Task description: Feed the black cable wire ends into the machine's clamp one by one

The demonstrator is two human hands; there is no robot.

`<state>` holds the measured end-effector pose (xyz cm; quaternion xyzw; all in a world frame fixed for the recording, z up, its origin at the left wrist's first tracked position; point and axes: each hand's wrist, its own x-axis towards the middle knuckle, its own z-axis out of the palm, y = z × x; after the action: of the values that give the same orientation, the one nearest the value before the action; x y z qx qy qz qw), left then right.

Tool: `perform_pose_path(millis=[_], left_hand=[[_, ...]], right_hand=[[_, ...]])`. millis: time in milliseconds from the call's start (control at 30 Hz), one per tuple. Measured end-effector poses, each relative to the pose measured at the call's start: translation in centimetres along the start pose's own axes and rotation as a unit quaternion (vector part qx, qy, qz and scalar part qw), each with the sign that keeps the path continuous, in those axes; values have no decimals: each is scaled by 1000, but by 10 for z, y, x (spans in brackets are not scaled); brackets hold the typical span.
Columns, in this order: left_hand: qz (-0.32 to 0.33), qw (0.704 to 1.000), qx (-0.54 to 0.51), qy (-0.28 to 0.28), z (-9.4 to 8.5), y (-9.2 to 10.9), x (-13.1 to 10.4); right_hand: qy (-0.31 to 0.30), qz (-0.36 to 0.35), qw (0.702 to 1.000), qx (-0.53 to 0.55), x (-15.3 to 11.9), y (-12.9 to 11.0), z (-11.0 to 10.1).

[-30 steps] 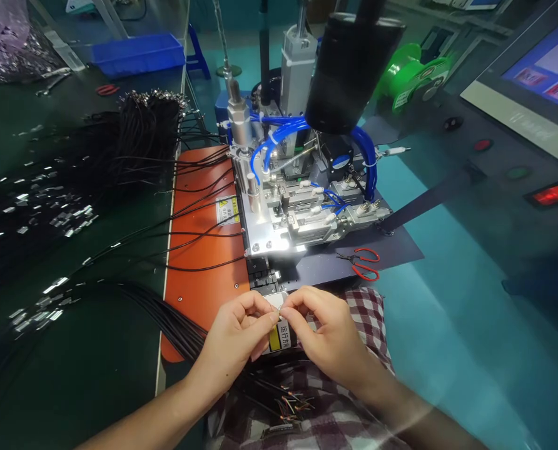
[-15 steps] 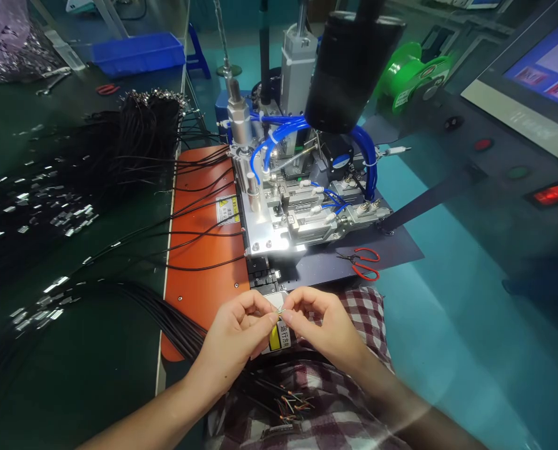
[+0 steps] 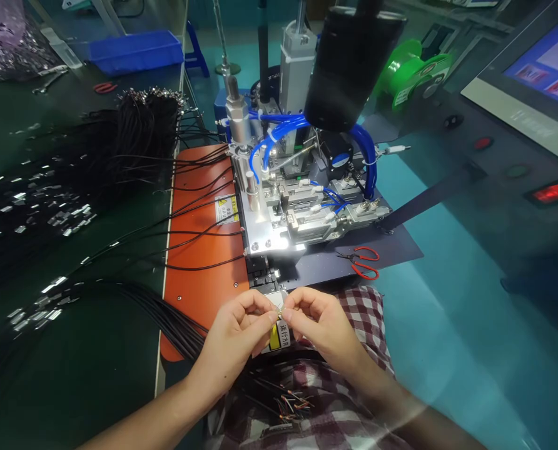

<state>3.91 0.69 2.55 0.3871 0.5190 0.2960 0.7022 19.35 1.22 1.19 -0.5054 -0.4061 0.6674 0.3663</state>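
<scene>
My left hand (image 3: 241, 328) is closed in a pinch at the lower middle, just above the printed label (image 3: 279, 337). Facing it, my right hand (image 3: 323, 322) pinches too, its fingertips almost touching the left ones. Between the fingertips are small thin wire ends (image 3: 279, 311), partly hidden by the fingers. A bundle of black cables (image 3: 166, 315) runs from the left beneath my left hand. Stripped cable ends (image 3: 293, 403) lie on the checked cloth (image 3: 339, 406) below my hands.
Ahead stands a metal machine (image 3: 307, 212) with blue tubes; black cables cross its orange plate (image 3: 204, 250). Red-handled cutters (image 3: 363, 262) lie right of it. A dark cable pile (image 3: 142, 131) and a blue tray (image 3: 136, 53) are at the left, a control panel (image 3: 523, 125) at the right.
Both hands keep their pinch in nearly the same place. The thin wire ends between the fingertips have shifted slightly.
</scene>
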Motion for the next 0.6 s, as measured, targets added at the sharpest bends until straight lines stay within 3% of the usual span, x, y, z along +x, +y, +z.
perform_pose_path(millis=[267,433,600], left_hand=[[-13,1000,-5,5,0,-1,1],[-10,1000,-1,5,-1,-1,2],[-10,1000,7,0,-1,0,2]], right_hand=[[-54,-1,998,37,4,5,-9],[-18,-55,995,-78,0,7,-9],[18,-145,970,-192,-4,3,-6]])
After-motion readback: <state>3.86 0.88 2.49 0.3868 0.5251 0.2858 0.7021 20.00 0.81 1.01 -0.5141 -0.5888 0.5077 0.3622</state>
